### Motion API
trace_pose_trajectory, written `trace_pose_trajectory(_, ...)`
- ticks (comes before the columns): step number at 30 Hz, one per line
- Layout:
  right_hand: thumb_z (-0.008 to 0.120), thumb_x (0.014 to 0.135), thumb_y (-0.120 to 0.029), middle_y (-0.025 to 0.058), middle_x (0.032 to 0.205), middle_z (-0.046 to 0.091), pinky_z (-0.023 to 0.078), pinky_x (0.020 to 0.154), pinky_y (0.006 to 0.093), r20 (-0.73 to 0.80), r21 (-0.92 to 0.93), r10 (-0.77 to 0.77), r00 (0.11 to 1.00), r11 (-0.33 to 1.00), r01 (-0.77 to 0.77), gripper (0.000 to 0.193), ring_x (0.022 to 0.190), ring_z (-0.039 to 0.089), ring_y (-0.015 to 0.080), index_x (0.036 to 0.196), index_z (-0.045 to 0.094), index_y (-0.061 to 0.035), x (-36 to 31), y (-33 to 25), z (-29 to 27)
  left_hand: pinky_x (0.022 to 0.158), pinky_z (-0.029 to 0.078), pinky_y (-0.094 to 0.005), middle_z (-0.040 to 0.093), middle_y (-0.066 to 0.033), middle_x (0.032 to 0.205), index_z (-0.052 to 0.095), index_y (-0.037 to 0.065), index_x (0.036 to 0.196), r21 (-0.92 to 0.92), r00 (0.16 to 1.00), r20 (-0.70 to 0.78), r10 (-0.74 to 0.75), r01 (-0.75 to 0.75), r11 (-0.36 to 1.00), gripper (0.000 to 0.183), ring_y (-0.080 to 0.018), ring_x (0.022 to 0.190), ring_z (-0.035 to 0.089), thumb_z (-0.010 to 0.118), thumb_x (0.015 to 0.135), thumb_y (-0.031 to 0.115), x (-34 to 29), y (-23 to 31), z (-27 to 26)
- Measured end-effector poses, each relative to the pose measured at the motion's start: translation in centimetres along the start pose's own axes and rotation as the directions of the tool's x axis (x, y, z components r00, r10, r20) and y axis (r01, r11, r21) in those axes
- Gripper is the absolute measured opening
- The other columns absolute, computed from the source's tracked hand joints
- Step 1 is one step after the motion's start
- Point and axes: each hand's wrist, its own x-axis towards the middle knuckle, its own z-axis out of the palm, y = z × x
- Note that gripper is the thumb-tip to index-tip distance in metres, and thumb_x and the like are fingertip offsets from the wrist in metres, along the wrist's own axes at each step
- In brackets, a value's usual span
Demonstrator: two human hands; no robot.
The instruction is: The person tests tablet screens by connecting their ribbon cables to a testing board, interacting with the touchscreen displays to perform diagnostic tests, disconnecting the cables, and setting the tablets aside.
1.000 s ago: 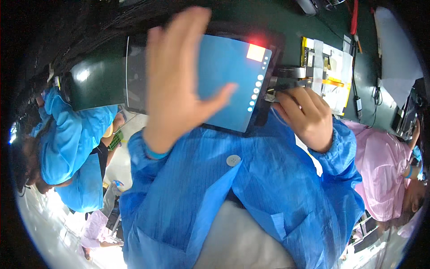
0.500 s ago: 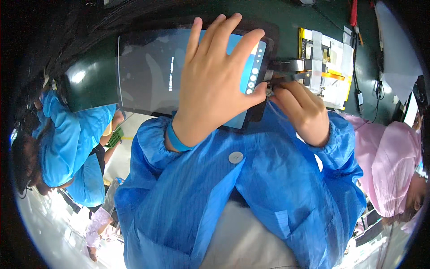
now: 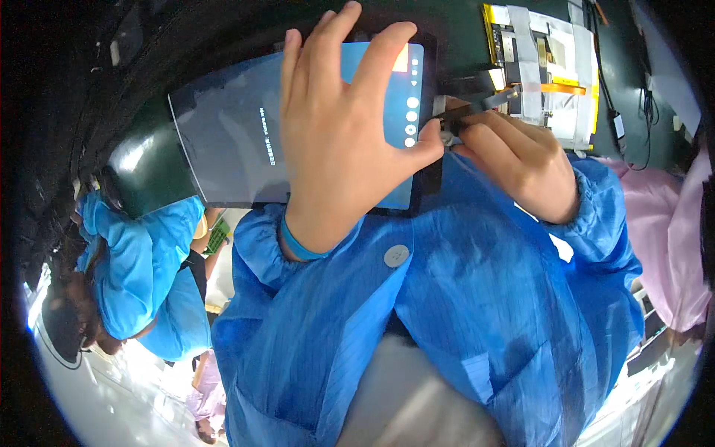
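Note:
A flat touchscreen panel (image 3: 231,141) with its display lit lies on the dark green bench. My left hand (image 3: 339,127) is spread over its right half, fingers apart, thumb reaching the panel's right edge. Just beyond that edge my right hand (image 3: 518,153) is closed, thumb and fingers pinched together near a small connector. A thin dark strip (image 3: 484,105) passes through its grip and slants up to the right; whether it is tweezers or a cable I cannot make out. To the right lies an opened electronic assembly (image 3: 551,63) with silver tape, yellow edges and an orange ribbon cable (image 3: 562,89).
Black cables (image 3: 612,97) run along the right side of the bench (image 3: 465,48). A person in a light blue smock (image 3: 141,253) sits at the left, and a person in pink (image 3: 663,231) at the right. A green basket (image 3: 217,237) shows at the left.
The panel and both my hands appear shifted a little left, while the taped assembly sits higher in view. The dark strip now tilts more steeply. My left hand stays spread and the right stays closed.

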Motion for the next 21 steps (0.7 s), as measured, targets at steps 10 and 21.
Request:
trace_pose_trajectory(10,0.056,0.07,-0.007,0.0119,0.1,0.06,0.054,0.066,0.0276,0.018,0.005,-0.005,1.0,1.0,0.005,0.019,0.087,0.063,0.022,0.088,0.052,-0.0019,-0.3,0.1,0.4,0.107,0.022,-0.046,0.046,-0.014,0.129,0.047,0.008,0.125,-0.05,0.999,-0.003,0.041,-0.041,0.998,0.062,-0.0295,0.122,0.043,0.066,0.07,0.029,0.6,-0.4,0.2)
trace_pose_trajectory(21,0.066,0.074,-0.009,0.013,0.083,0.059,0.05,0.054,0.0369,-0.037,0.191,0.253,0.967,0.951,-0.242,0.021,0.066,0.061,0.0266,0.085,0.049,-0.0035,-1.5,-1.7,-0.4,0.107,0.021,-0.0459,0.045,-0.0132,0.132,0.043,0.004,0.13,-0.079,0.996,-0.053,0.064,-0.068,0.995,0.062,-0.0282,0.124,0.041,0.061,0.076,0.029,0.6,-1.1,-1.0)
